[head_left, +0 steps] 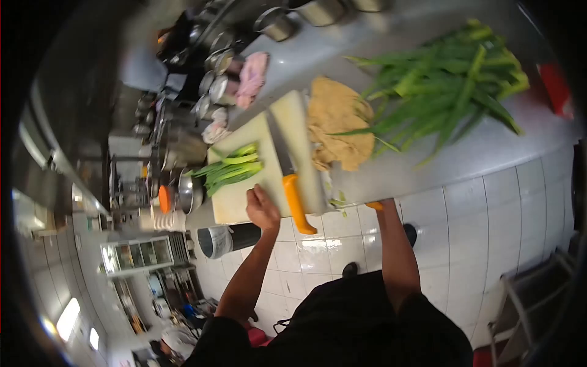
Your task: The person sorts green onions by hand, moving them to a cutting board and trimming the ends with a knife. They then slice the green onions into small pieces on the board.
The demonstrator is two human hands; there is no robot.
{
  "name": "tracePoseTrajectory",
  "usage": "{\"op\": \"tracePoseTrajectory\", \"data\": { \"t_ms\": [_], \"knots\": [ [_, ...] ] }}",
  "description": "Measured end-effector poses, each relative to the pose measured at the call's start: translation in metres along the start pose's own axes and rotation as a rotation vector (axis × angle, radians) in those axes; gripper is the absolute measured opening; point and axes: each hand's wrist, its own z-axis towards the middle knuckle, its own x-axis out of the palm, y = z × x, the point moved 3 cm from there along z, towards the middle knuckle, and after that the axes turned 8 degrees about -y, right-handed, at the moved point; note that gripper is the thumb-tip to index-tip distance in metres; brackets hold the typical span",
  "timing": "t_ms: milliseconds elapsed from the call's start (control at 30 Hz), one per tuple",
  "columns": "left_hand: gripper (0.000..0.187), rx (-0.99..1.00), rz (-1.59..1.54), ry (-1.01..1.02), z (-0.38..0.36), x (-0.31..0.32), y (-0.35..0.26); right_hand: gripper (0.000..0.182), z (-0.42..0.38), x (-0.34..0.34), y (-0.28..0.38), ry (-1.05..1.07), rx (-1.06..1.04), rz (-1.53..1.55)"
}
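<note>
My left hand [263, 209] is at the near edge of a white cutting board [235, 205], its fingers curled together with nothing visible in them. Just beyond them lies a bunch of cut green onion stalks [235, 166]. A knife [295, 199] with an orange handle rests on the board to the right of that hand, its blade pointing away from me. At the counter's front edge, my right hand [385, 205] is closed around an orange handle [374, 206]; the rest of that object is hidden. A crumpled tan cloth [341, 122] lies right of the board.
A large pile of long green leaves [449, 85] covers the steel counter [440, 168] at the right. Metal pots [275, 24] and a pink cloth [252, 79] are farther back. A bin [229, 240] stands below the board's left side. Green scraps [340, 202] lie near the counter edge.
</note>
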Motion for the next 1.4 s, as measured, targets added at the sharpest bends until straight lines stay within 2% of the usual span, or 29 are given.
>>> {"op": "tracePoseTrajectory", "data": {
  "t_ms": [100,200,267,300,333,467,567,733,933,1067,1200,1300,1333,1400],
  "knots": [
    [0.04,0.032,0.006,0.018,-0.001,-0.001,-0.006,0.044,-0.007,0.003,-0.005,0.011,0.025,-0.085],
    [0.04,0.067,0.003,-0.002,-0.001,-0.001,-0.012,0.044,-0.046,-0.007,-0.008,-0.006,0.061,-0.35],
    [0.041,0.06,0.059,0.015,-0.002,-0.003,-0.011,0.044,-0.069,-0.019,-0.013,0.203,0.152,-0.212],
    [0.041,0.054,0.07,0.018,-0.002,-0.007,-0.01,0.044,-0.08,-0.023,-0.015,0.362,0.253,-0.019],
    [0.041,0.049,0.074,0.022,-0.003,-0.008,-0.012,0.053,-0.101,-0.017,-0.002,0.31,0.191,-0.083],
    [0.041,0.108,0.031,0.02,0.006,0.005,0.011,0.066,-0.195,-0.051,0.027,-0.048,0.248,-0.206],
    [0.042,0.109,0.066,0.052,0.005,0.004,0.016,0.065,-0.283,-0.067,0.055,-0.17,0.354,-0.139],
    [0.044,0.089,0.143,-0.002,0.004,0.003,0.009,0.063,-0.395,-0.052,0.091,-0.171,0.255,-0.119],
    [0.046,0.057,0.136,0.001,0.001,0.003,0.008,0.069,-0.465,-0.011,0.11,-0.12,0.244,-0.185],
    [0.042,0.018,0.142,0.018,0.0,0.001,0.005,0.068,-0.473,0.02,0.117,-0.05,0.25,-0.262],
    [0.038,0.002,0.049,0.045,-0.001,0.001,0.013,0.065,-0.445,0.063,0.127,0.006,0.25,-0.401],
    [0.033,0.067,-0.117,-0.025,-0.002,-0.003,0.012,0.062,-0.401,0.118,0.128,-0.117,0.05,-0.849],
    [0.031,0.04,-0.183,0.022,-0.002,-0.011,0.014,0.048,-0.381,0.131,0.128,-0.2,-0.041,-1.073],
    [0.027,-0.005,-0.345,0.125,-0.003,-0.022,0.007,0.044,-0.34,0.168,0.121,-0.186,-0.426,-1.5]
  ]
}}
